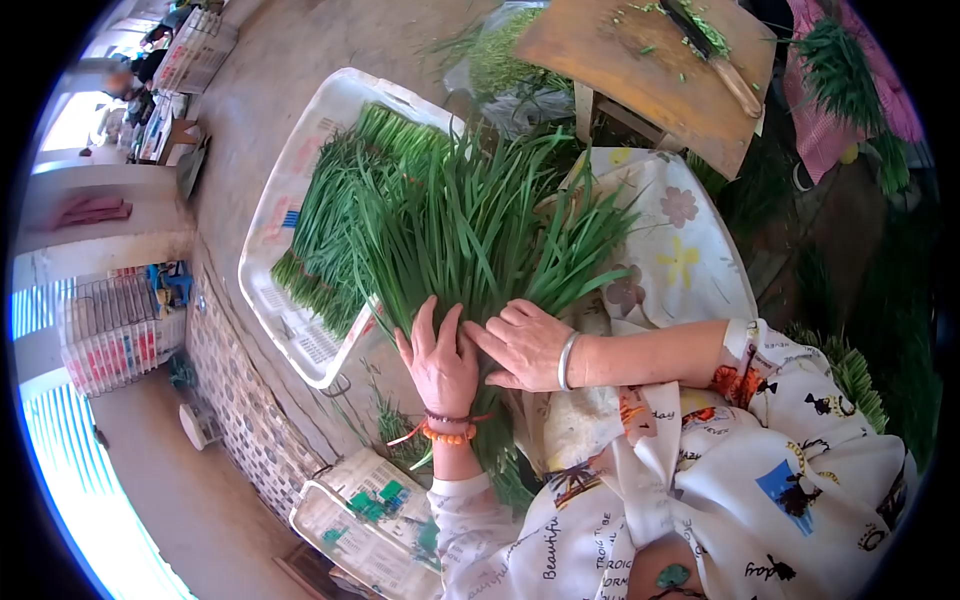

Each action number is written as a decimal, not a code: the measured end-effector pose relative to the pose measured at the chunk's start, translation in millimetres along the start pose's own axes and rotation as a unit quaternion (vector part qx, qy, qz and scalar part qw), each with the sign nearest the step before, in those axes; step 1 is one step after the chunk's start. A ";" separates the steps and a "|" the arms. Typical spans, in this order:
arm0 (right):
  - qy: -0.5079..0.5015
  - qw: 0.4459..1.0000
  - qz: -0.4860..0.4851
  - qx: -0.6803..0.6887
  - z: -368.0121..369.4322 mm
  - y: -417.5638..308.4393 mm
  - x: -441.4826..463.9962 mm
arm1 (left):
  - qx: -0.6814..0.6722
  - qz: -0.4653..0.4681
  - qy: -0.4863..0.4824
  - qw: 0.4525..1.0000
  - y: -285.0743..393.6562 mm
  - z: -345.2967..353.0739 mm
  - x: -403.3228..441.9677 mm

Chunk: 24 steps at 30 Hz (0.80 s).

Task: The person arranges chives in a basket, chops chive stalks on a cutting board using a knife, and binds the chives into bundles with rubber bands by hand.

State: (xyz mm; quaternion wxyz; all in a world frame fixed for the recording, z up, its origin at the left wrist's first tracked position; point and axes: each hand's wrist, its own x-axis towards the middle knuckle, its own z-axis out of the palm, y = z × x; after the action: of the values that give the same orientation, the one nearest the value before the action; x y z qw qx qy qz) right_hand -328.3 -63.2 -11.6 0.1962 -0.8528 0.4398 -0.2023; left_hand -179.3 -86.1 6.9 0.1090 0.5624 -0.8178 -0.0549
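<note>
Daylight from your left; window [75, 490] at lower left blown white-blue, detail lost. Your left hand [440, 368] and right hand [530, 345] softly lit, fairly sharp; green leaves [470, 225] readable. Dim at far right, floor [835, 235] sunk in shadow. Far crates [197, 52] at upper left soft. Fisheye view: wall [150, 430] tilts and bends, black rounded border around your frame.

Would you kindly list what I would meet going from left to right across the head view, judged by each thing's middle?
White crates with red markings, large white plastic tray bearing greens, left hand below orange beads, right hand beside a silver bangle, wooden-handled knife, pink checked fabric.
</note>
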 end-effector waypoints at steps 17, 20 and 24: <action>0.068 0.877 0.261 0.397 -17.0 63.6 42.5 | 0.000 -0.041 0.017 0.999 -0.1 3.6 -0.1; 0.031 0.747 0.377 0.547 -33.3 83.3 58.0 | -0.005 -0.046 0.019 0.999 -0.3 3.4 0.0; -0.002 0.731 0.375 0.570 -35.9 93.9 64.1 | -0.003 -0.037 0.020 0.999 -0.5 5.0 0.3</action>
State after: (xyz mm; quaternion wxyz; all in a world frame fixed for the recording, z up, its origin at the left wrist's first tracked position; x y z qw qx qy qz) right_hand -375.8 -172.3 -18.5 0.7060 -0.3471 0.5260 -0.3233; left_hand -180.1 -86.7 2.0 0.1249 0.5927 -0.7941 -0.0502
